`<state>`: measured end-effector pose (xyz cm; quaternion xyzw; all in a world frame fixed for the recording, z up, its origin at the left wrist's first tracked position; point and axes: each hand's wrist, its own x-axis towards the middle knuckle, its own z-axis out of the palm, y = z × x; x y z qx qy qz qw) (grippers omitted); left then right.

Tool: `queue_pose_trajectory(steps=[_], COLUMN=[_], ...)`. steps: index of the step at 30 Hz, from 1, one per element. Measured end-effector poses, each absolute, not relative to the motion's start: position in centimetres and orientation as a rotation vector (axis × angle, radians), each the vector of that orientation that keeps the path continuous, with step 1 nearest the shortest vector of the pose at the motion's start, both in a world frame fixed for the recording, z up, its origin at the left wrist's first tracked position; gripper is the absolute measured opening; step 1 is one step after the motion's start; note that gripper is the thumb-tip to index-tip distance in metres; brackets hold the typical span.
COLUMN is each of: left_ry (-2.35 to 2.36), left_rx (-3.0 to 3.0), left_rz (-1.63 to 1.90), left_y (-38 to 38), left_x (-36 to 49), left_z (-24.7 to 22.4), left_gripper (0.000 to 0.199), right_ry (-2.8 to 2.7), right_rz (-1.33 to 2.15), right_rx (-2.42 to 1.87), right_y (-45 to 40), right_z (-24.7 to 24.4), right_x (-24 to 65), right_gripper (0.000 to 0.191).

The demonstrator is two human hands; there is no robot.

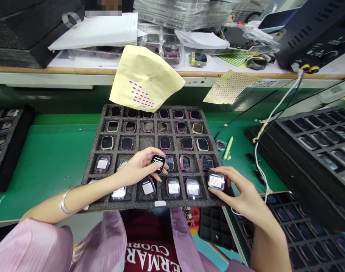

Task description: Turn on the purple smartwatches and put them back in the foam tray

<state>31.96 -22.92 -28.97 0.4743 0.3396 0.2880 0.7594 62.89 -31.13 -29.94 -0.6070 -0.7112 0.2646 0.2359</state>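
A dark foam tray (158, 204) with square compartments lies before me, most of them filled with strapless smartwatches. My left hand (142, 163) is over the middle of the tray, closed on a purple-rimmed smartwatch (158, 163) whose screen is lit, the thumb on the glass. At the tray's front right corner, my right hand (237, 185) grips a lit smartwatch (216, 180) by its edges between thumb and fingers. In the front row more watches, such as one purple watch (173, 187), show bright white screens. Watches in the back rows have dark screens.
A yellow sheet with red arrow stickers (146, 79) hangs over the tray's back edge. At right are a green pen-like tool (228, 148), a white cable (257, 151) and stacked foam trays (297, 170). Another watch tray (12, 151) stands at left. A dark instrument box (317, 37) sits on the shelf.
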Motion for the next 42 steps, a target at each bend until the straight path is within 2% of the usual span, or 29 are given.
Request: queue_pose_trajectory(steps=[5, 9, 11, 14, 17, 21, 26, 30, 35, 39, 42], left_ry=[0.735, 0.736, 0.727, 0.797, 1.017, 1.152, 1.189, 1.12, 1.222, 1.117, 1.004], left_rx=[0.999, 0.985, 1.047, 1.379, 1.886, 2.341, 2.601, 2.692, 2.536, 2.301, 2.077], left_rz=[0.627, 0.636, 0.64, 0.625, 0.576, 0.318, 0.24, 0.183, 0.267, 0.319, 0.456], left_y=[-23.0, -23.1, -23.1, -23.2, -23.1, -22.8, -23.0, -23.1, -22.6, -21.5, -21.1], left_x=[32.0, 31.9, 31.7, 31.2, 30.7, 30.2, 31.5, 34.5, 37.3, 36.7, 35.8], left_z=[-29.0, -29.2, -29.6, -30.4, -30.9, -30.7, -29.3, -29.2, -30.7, -31.1, -30.5], left_gripper=[0.026, 0.025, 0.035, 0.056, 0.05, 0.035, 0.039, 0.032, 0.014, 0.018, 0.012], right_ry=[-2.223, -2.27, -2.22, -2.184, -2.108, -1.966, -1.681, -1.254, -0.965, -0.965, -1.002], right_rz=[0.597, 0.591, 0.518, 0.353, 0.288, 0.497, 0.798, 1.17, 1.426, 1.567, 1.555], right_rx=[-1.673, -1.676, -1.708, -1.805, -1.862, -1.843, -1.558, -1.324, -1.227, -1.091, -1.029], right_y=[-31.3, -29.9, -28.5, -26.5, -25.4, -25.2, -25.5, -24.9, -23.2, -22.7, -22.9], right_z=[-29.8, -29.0, -29.1, -29.9, -30.8, -30.9, -29.4, -28.4, -28.1, -27.8, -27.1], right_x=[64.9, 64.9, 64.0, 62.2, 61.3, 61.7, 61.4, 59.7, 57.6, 56.6, 56.1], right_gripper=[0.05, 0.039, 0.038, 0.046, 0.056, 0.058, 0.034, 0.022, 0.024, 0.03, 0.037])
